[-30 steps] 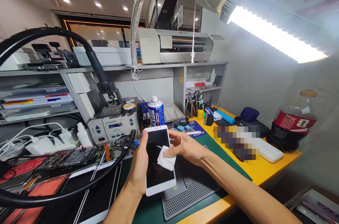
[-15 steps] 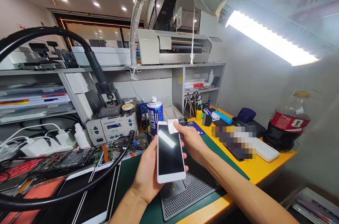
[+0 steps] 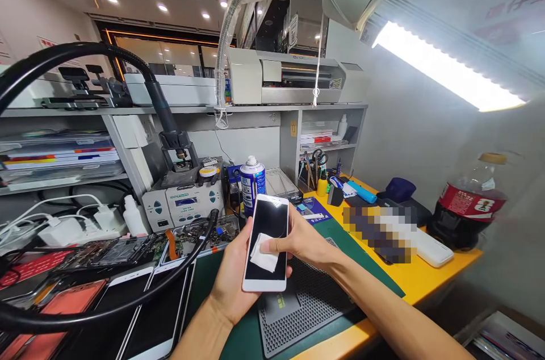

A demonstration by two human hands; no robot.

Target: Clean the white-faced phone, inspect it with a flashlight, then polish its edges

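Observation:
A white-framed smartphone (image 3: 279, 218) with a dark screen is held up over the work mat, tilted toward me. My left hand (image 3: 232, 275) wraps round it from the left and underneath, fingertips showing at its right edge. Against the lower middle of the screen, my right hand (image 3: 300, 241) presses a folded white wipe (image 3: 263, 258) under its thumb. The other fingers of the right hand are partly hidden behind the phone. Below lies a grey perforated pad (image 3: 306, 309) on the green cutting mat (image 3: 340, 241).
Phones with white frames (image 3: 164, 309) and a black hose (image 3: 106, 323) lie at left. Behind stand a spray can (image 3: 252, 181) and a rework station (image 3: 187, 204). A cola bottle (image 3: 468, 201) and white power bank (image 3: 434, 249) sit right, under a bright lamp (image 3: 443, 65).
My right hand has slid the wipe from the phone's upper right corner down to the lower middle of the screen. The phone has tipped slightly clockwise. The camera view has shifted a little left.

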